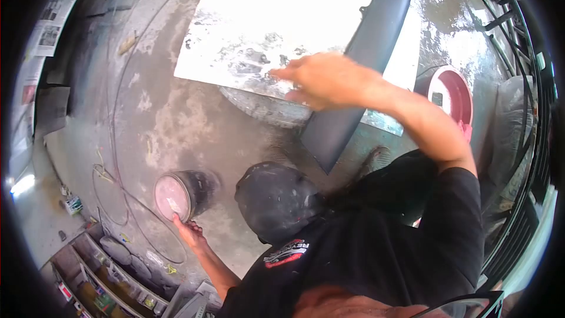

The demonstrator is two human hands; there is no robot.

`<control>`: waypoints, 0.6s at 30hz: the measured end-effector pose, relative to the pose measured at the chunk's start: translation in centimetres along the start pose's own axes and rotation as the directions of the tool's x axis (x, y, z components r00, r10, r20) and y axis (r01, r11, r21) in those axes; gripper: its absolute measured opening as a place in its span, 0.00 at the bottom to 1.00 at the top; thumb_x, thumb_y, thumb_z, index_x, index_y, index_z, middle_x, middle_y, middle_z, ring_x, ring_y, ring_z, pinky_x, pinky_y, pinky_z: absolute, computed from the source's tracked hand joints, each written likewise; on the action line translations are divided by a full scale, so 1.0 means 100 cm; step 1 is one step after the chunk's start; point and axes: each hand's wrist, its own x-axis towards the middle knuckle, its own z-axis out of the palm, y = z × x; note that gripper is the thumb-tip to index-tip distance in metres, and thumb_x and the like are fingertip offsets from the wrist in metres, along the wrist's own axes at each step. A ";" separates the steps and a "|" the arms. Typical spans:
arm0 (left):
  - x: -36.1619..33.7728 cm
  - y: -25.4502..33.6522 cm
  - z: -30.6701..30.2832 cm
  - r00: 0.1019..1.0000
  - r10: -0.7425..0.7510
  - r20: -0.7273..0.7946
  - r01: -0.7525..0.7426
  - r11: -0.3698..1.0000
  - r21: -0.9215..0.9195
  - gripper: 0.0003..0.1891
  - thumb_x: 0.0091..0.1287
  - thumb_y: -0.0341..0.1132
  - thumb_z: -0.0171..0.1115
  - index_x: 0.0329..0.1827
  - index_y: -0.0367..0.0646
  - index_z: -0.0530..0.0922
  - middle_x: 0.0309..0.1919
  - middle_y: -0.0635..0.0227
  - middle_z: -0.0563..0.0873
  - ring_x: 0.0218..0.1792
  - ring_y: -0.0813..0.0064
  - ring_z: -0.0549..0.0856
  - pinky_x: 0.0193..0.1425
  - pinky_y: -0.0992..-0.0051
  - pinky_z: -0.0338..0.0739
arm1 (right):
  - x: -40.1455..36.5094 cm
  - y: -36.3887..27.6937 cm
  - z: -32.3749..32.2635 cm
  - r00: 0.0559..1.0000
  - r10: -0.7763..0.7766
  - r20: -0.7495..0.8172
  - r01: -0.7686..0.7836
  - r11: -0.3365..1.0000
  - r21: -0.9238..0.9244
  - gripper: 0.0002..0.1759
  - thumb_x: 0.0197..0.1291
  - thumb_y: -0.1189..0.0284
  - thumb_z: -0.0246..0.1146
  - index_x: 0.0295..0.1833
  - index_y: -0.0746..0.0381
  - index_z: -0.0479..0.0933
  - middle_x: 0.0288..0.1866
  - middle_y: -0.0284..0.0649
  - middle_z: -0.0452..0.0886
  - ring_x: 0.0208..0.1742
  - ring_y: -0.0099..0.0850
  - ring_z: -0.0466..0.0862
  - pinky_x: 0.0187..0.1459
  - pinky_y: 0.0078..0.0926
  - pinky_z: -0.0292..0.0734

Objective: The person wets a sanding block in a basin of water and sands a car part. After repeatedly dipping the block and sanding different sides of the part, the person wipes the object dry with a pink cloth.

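Note:
My right hand (329, 80) is over a white board (235, 17), its fingers loosely apart, slightly blurred, with nothing visible in them. Below its wrist, a long dark grey panel (379, 29) lies slantwise across the board, its lower end jutting past the edge. Dark smudges and wet-looking marks cover the board near my fingertips. At the lower left, my left hand (191, 234) grips the rim of a dark bucket (204, 191) with a pinkish round top (172, 196). The thumb rests on that rim; the other fingers are partly hidden.
A rounded support (265, 109) stands beneath the board. To the right is a pink basin (465, 97) near a metal rack (521, 41). A hose (118, 82) runs over the wet floor. At the lower left sits a compartmented tray (109, 277). A dark rounded shape (276, 200) is below the panel.

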 end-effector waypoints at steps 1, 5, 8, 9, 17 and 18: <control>-0.002 0.008 -0.005 1.000 0.024 0.007 -0.024 1.000 -0.010 0.32 0.61 0.71 0.64 0.33 0.47 0.75 0.20 0.76 0.69 0.18 0.84 0.68 0.20 0.80 0.59 | 0.014 -0.012 0.003 0.997 -0.049 0.059 0.047 0.998 0.033 0.29 0.71 0.62 0.62 0.74 0.58 0.70 0.55 0.54 0.84 0.51 0.52 0.86 0.51 0.46 0.84; -0.021 0.043 0.007 0.981 -0.034 0.193 0.015 0.995 0.096 0.33 0.61 0.70 0.63 0.40 0.44 0.77 0.18 0.75 0.69 0.16 0.84 0.67 0.18 0.81 0.57 | 0.001 -0.002 0.000 0.999 0.001 0.054 -0.002 1.000 0.018 0.26 0.70 0.60 0.62 0.68 0.59 0.74 0.49 0.53 0.86 0.48 0.52 0.87 0.50 0.49 0.84; -0.057 0.075 0.031 0.977 0.101 0.189 -0.143 0.964 0.225 0.33 0.63 0.69 0.62 0.41 0.43 0.78 0.17 0.74 0.69 0.15 0.83 0.67 0.17 0.80 0.57 | -0.042 0.051 -0.016 0.938 0.338 -0.073 -0.336 0.941 0.045 0.21 0.69 0.55 0.61 0.55 0.61 0.82 0.40 0.52 0.87 0.44 0.53 0.88 0.48 0.49 0.83; -0.066 0.087 0.036 0.970 0.110 0.216 -0.160 0.960 0.231 0.33 0.63 0.69 0.62 0.41 0.43 0.78 0.17 0.74 0.69 0.15 0.83 0.67 0.17 0.80 0.57 | -0.060 0.080 -0.018 0.867 0.483 -0.123 -0.478 0.876 0.063 0.21 0.69 0.54 0.60 0.51 0.61 0.84 0.38 0.52 0.87 0.44 0.53 0.88 0.48 0.48 0.83; -0.142 0.191 0.074 0.775 0.436 0.458 -0.567 0.799 0.198 0.29 0.66 0.66 0.61 0.44 0.45 0.78 0.22 0.73 0.77 0.15 0.83 0.69 0.17 0.80 0.57 | -0.171 0.302 0.029 0.103 0.985 -0.139 -0.528 0.172 0.832 0.27 0.70 0.51 0.58 0.47 0.65 0.86 0.40 0.46 0.90 0.36 0.40 0.90 0.38 0.37 0.86; -0.163 0.205 0.092 0.725 0.489 0.484 -0.605 0.789 0.109 0.28 0.68 0.63 0.61 0.43 0.42 0.80 0.21 0.72 0.78 0.14 0.82 0.69 0.16 0.79 0.58 | -0.170 0.327 0.039 0.073 0.946 -0.317 -0.667 0.283 0.689 0.28 0.68 0.50 0.59 0.49 0.66 0.86 0.46 0.50 0.90 0.45 0.45 0.91 0.45 0.40 0.86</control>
